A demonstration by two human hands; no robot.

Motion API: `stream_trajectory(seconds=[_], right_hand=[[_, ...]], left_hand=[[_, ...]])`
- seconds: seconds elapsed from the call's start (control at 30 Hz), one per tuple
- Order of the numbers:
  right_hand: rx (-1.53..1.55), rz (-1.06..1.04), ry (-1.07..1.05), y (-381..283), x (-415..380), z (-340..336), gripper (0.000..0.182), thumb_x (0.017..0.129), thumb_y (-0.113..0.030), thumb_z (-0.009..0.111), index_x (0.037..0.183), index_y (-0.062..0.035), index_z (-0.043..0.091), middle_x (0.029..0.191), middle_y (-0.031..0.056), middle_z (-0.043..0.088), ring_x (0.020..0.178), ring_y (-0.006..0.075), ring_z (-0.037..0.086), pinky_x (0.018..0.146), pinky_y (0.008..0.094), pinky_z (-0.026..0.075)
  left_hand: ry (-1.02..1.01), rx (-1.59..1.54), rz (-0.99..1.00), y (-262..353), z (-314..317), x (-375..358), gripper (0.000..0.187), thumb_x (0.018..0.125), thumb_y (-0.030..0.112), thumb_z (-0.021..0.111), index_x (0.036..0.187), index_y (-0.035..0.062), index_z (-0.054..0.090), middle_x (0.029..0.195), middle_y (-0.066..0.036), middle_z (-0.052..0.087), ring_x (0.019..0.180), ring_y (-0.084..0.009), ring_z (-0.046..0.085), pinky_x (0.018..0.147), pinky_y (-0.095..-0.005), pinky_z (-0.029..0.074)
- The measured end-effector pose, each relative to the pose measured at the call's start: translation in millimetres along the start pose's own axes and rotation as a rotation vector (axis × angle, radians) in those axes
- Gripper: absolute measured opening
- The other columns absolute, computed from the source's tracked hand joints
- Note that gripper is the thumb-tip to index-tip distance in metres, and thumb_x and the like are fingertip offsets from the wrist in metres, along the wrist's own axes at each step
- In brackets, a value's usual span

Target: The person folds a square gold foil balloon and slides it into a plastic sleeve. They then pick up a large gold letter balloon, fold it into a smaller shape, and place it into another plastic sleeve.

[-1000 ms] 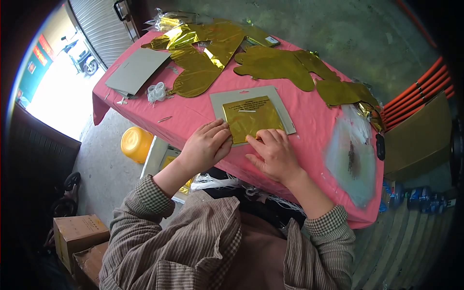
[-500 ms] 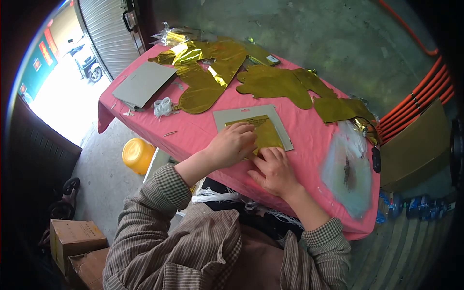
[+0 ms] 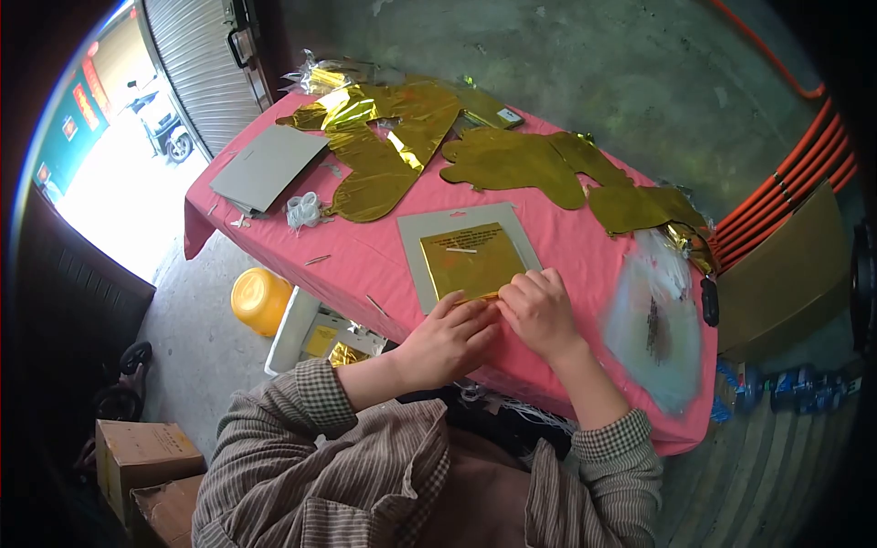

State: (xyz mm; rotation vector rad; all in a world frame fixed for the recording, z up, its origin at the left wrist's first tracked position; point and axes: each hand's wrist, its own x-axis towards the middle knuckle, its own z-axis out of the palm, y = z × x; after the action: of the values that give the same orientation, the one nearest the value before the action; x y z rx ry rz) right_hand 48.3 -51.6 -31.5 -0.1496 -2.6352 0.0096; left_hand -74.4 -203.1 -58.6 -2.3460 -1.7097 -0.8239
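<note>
A folded gold foil balloon with printed dark lettering lies on a grey card that has a hanging hole at its far edge. A small white strip rests on the foil. At the foil's near edge, my left hand has its fingers bent over the edge, its thumb hidden. My right hand pinches the same edge close beside it, near the right corner. Flat gold foil balloons are spread across the far side of the table.
Grey cards are stacked on the pink tablecloth, near a coil of white ribbon. Clear plastic bags lie at the right. A yellow bucket and a white box stand below; cardboard boxes are at lower left.
My left hand has moved from the top of the folded foil to its near edge, exposing the lettering and white strip. My right hand has shifted slightly right and up and now pinches the edge.
</note>
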Motion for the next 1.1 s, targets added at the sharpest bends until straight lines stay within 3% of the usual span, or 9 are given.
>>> stream_trajectory(seconds=[0.23, 0.57, 0.73, 0.9, 1.0, 1.1], right_hand=[[-0.099, -0.017, -0.079, 0.9, 1.0, 9.6, 0.009, 0.075, -0.010, 0.053, 0.067, -0.0112, 0.051, 0.066, 0.0038, 0.052, 0.066, 0.0201, 0.056, 0.062, 0.0351, 0.043], [-0.065, -0.016, -0.077, 5.9, 3.8, 17.2, 0.008, 0.074, -0.009, 0.053, 0.067, -0.0100, 0.051, 0.067, 0.0054, 0.053, 0.066, 0.0214, 0.057, 0.061, 0.0346, 0.046], [0.021, 0.022, -0.029, 5.0, 1.8, 10.7, 0.013, 0.075, -0.013, 0.060, 0.066, -0.0094, 0.052, 0.066, 0.0056, 0.054, 0.067, 0.0224, 0.058, 0.061, 0.0367, 0.046], [0.078, 0.223, 0.010, 21.5, -18.8, -9.1, 0.014, 0.076, -0.015, 0.064, 0.068, -0.0077, 0.054, 0.066, 0.0070, 0.055, 0.067, 0.0255, 0.059, 0.060, 0.0389, 0.045], [0.092, 0.332, 0.026, 31.3, -32.2, -20.6, 0.012, 0.076, -0.012, 0.063, 0.070, -0.0058, 0.054, 0.068, 0.0079, 0.057, 0.067, 0.0277, 0.059, 0.060, 0.0402, 0.045], [0.174, 0.415, -0.008, 26.9, -34.5, -26.5, 0.012, 0.075, -0.010, 0.064, 0.071, -0.0043, 0.055, 0.071, 0.0093, 0.057, 0.070, 0.0285, 0.059, 0.063, 0.0405, 0.046]], left_hand=[[0.063, -0.034, -0.039, -0.4, 5.6, -4.7, 0.046, 0.074, 0.020, 0.066, 0.115, 0.0031, 0.054, 0.121, -0.012, 0.054, 0.117, -0.0280, 0.049, 0.096, -0.0428, 0.037], [0.066, -0.065, 0.030, -10.9, 5.2, -7.4, 0.046, 0.074, 0.019, 0.065, 0.116, 0.0027, 0.055, 0.123, -0.012, 0.054, 0.115, -0.0287, 0.051, 0.092, -0.0397, 0.042], [0.038, -0.071, -0.006, -3.2, -2.0, -3.0, 0.045, 0.075, 0.017, 0.064, 0.117, 0.0023, 0.055, 0.124, -0.014, 0.054, 0.114, -0.0288, 0.052, 0.092, -0.0399, 0.043], [0.001, -0.022, -0.028, 4.4, -14.2, 1.9, 0.037, 0.076, 0.014, 0.062, 0.111, 0.0022, 0.057, 0.123, -0.015, 0.054, 0.112, -0.0297, 0.053, 0.092, -0.0408, 0.043], [-0.001, 0.015, 0.097, -1.9, -27.8, 11.6, 0.028, 0.079, 0.012, 0.060, 0.105, 0.0023, 0.059, 0.120, -0.015, 0.055, 0.109, -0.0305, 0.054, 0.093, -0.0409, 0.043], [0.005, -0.133, -0.012, -40.5, -28.1, 29.1, 0.022, 0.082, 0.012, 0.057, 0.103, 0.0032, 0.061, 0.116, -0.015, 0.056, 0.104, -0.0328, 0.055, 0.092, -0.0420, 0.043]])
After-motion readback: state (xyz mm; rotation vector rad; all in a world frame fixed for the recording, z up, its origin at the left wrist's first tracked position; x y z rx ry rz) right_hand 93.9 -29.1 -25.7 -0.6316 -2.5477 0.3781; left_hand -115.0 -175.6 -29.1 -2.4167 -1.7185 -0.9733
